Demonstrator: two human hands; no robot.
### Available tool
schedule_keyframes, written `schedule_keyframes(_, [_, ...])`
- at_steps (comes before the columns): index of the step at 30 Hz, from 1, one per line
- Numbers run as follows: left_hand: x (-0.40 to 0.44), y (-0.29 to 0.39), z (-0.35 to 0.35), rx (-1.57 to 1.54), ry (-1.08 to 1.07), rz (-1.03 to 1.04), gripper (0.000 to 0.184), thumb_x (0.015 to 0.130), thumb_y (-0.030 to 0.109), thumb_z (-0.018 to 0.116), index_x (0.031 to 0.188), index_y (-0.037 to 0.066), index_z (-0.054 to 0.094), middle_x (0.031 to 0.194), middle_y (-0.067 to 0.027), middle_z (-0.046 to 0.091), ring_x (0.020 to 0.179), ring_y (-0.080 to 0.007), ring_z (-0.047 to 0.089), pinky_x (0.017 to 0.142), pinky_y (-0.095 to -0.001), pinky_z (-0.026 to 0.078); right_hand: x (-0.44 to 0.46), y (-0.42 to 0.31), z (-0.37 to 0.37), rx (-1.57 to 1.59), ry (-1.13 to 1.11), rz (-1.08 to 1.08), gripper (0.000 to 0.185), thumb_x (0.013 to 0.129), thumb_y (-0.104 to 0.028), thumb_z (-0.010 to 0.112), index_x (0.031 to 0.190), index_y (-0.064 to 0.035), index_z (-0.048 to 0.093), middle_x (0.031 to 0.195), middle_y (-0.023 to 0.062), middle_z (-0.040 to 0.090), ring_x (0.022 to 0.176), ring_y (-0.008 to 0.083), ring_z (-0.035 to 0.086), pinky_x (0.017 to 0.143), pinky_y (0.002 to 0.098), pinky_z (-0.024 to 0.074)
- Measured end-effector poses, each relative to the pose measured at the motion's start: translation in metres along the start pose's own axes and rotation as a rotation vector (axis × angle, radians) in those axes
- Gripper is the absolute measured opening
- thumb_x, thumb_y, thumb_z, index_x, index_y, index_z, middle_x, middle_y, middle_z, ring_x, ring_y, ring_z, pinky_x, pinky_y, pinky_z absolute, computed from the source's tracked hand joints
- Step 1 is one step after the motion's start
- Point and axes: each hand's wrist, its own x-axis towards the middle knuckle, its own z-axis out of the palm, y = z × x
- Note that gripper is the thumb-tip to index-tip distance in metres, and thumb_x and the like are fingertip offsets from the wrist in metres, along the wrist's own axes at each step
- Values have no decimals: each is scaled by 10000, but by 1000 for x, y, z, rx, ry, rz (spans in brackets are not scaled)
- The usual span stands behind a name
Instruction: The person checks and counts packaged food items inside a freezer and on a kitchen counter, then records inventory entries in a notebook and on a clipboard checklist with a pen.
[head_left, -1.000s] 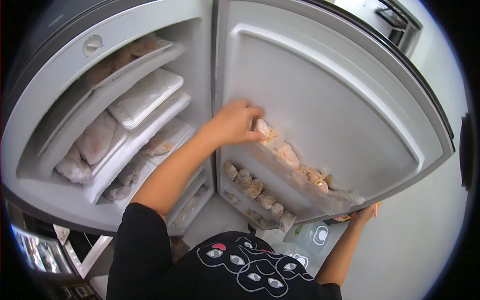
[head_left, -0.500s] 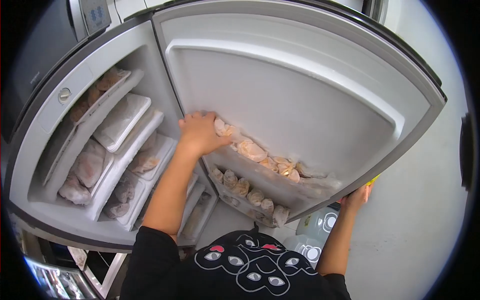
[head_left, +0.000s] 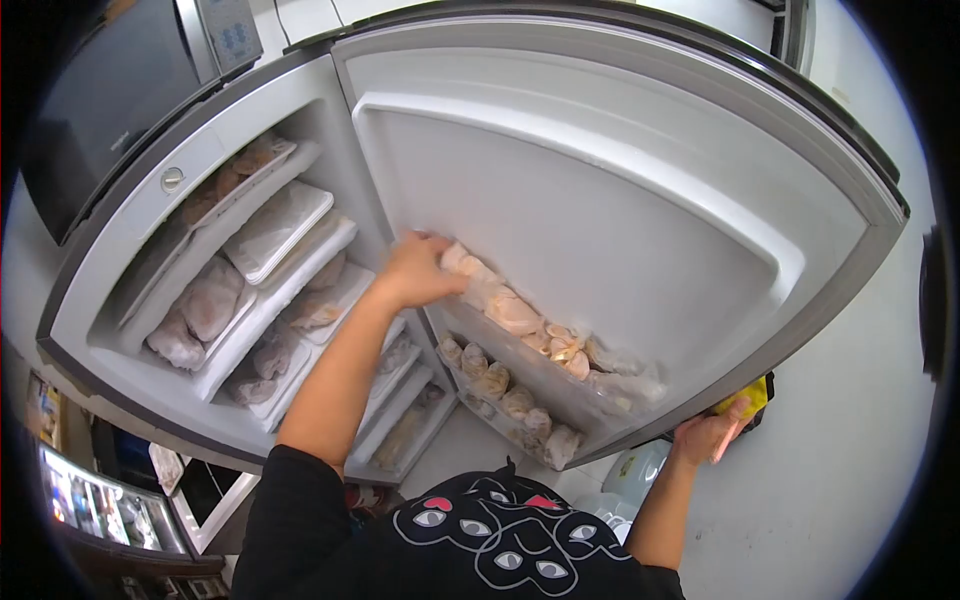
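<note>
Left hand [head_left: 415,277] curled at ten-o'clock end of door shelf [head_left: 508,350], pinch unclear; right hand [head_left: 708,435], four o'clock, grip untellable. Hard tug risked spilling crowded bundles [head_left: 513,312].

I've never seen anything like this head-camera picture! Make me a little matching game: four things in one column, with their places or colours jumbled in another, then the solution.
Things
1. Left hand
2. Right hand
3. Round knob
4. Shirt

Places or colours
A. Black, with printed eyes
B. Near the free edge of the open door
C. At the hinge-side end of the upper bin
D. On the pale frame

Right pairs: 1-C, 2-B, 3-D, 4-A
</note>
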Motion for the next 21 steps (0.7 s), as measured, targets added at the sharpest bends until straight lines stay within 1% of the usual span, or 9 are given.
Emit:
schedule_keyframes(4, [-6,10,4,-6,-14,-49,695,524,389,671,1103,14,587,1129,-201,495,1072,-331,486,900,-355,418,14,-9,-18,27,76,105,330,886,-230,521,1139,-29,456,1104,98,515,1034,216,505,907,343,404])
schedule_keyframes(6, [-8,9,3,-1,11,-33,692,523,376,679,1103,9,585,1137,-197,490,1069,-328,490,895,-352,421,27,-24,-48,-750,-31,-390,326,851,-192,544,1121,-21,476,1102,107,521,1008,231,517,916,379,400])
schedule_keyframes(8, [-11,10,4,-54,70,11,665,521,338,690,1086,4,587,1131,-195,489,1070,-316,488,902,-353,415,29,-55,-28,-779,-59,-457,321,802,-149,569,1087,-16,506,1056,119,543,950,243,539,930,421,387])
schedule_keyframes(9, [-11,9,5,-81,97,34,652,519,320,695,1078,2,588,1128,-195,489,1071,-311,488,905,-353,412,27,-84,-1,-424,-32,-272,317,769,-125,582,1062,-15,526,1012,126,562,906,247,556,939,445,376])
schedule_keyframes(11, [-9,-5,6,-174,210,108,575,556,262,687,1056,-3,586,1125,-170,492,1023,-280,522,840,-356,452,31,-133,14,-678,-537,-543,330,746,-118,590,1054,-17,529,957,127,576,876,239,567,927,424,389])
schedule_keyframes(13, [-5,-21,4,-438,226,92,498,601,206,664,1045,-1,577,1110,-140,507,963,-246,556,763,-351,486,20,-153,34,-766,-779,-632,357,679,-273,662,872,15,580,674,132,556,633,219,573,820,343,453])
schedule_keyframes(15, [-2,-36,-1,-864,135,-22,423,652,152,626,1045,7,564,1081,-105,535,892,-210,588,676,-337,515,10,-169,83,-810,-1201,-473,314,678,-290,660,823,-20,591,555,98,515,491,227,534,571,312,469])
schedule_keyframes(18, [-9,-42,-7,-1309,121,60,396,728,160,619,1093,33,533,967,-50,586,791,-162,602,603,-303,520,-10,-165,143,-1243,-1434,-418,261,669,-281,662,798,-64,598,495,65,494,413,243,500,401,339,378])
schedule_keyframes(21, [-14,-63,-3,-1566,34,305,494,767,271,623,1145,-13,479,1017,-88,578,847,-183,606,613,-332,540,-43,-136,198,-1513,-1563,-403,234,607,-175,634,828,-99,640,485,74,490,427,247,498,430,332,382])
